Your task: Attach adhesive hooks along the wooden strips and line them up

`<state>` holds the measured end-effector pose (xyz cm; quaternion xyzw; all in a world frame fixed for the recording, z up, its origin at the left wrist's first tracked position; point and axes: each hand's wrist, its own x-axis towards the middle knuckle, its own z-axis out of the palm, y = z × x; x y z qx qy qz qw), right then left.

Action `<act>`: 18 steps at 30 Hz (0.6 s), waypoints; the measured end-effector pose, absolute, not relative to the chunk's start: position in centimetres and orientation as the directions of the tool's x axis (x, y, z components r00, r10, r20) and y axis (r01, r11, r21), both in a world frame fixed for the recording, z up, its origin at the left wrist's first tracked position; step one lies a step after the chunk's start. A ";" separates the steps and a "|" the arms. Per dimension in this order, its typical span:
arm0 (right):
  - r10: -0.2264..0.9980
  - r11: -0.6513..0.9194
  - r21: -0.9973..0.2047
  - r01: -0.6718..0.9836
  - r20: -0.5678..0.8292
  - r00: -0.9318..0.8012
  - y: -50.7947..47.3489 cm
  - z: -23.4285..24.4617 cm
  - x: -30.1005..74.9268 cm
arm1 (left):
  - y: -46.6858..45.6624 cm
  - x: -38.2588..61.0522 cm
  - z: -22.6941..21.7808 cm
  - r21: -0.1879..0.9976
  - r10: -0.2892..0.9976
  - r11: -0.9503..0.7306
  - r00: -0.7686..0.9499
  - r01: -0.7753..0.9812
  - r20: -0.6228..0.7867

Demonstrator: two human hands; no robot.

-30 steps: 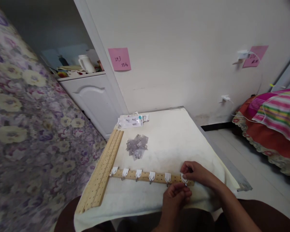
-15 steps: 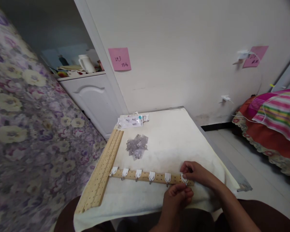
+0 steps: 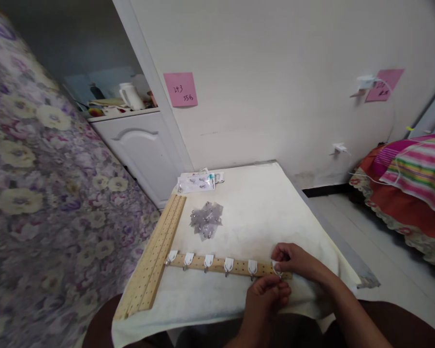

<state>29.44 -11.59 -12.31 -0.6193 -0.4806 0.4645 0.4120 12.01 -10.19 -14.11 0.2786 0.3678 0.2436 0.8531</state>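
A perforated wooden strip (image 3: 217, 264) lies across the near part of a white-covered table (image 3: 261, 208), with several white adhesive hooks (image 3: 228, 265) stuck along it. My right hand (image 3: 293, 260) pinches the rightmost hook (image 3: 277, 268) at the strip's right end, fingers closed on it. My left hand (image 3: 266, 295) is curled just below the same hook, its fingertips touching the hook's metal part. A pile of loose clear hooks (image 3: 206, 220) lies in the middle of the table.
Two longer perforated wooden strips (image 3: 155, 256) lie along the table's left edge. A hook package (image 3: 197, 182) rests at the far left corner. A floral bedspread (image 3: 39, 193) is on the left, a white cabinet (image 3: 141, 145) behind, and a striped blanket (image 3: 416, 169) at right.
Both hands stay at the rightmost hook with only slight finger shifts. The view has moved a little.
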 end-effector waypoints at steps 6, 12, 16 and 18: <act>0.967 -0.244 -0.949 0.199 -0.222 0.128 -11.3 -12.6 29.4 | -10.1 12.1 -14.2 0.666 0.619 0.719 0.620 -0.200 -0.482; 0.970 -0.239 -0.946 0.219 -0.220 0.107 -11.3 -12.7 29.5 | -10.2 12.0 -14.4 0.663 0.615 0.723 0.616 -0.192 -0.493; 0.974 -0.227 -0.950 0.216 -0.217 0.068 -11.2 -12.9 29.6 | -10.1 11.9 -14.7 0.675 0.618 0.712 0.627 -0.192 -0.474; 0.970 -0.241 -0.949 0.203 -0.236 0.053 -11.1 -13.1 29.7 | -10.1 11.8 -14.7 0.680 0.617 0.710 0.631 -0.186 -0.471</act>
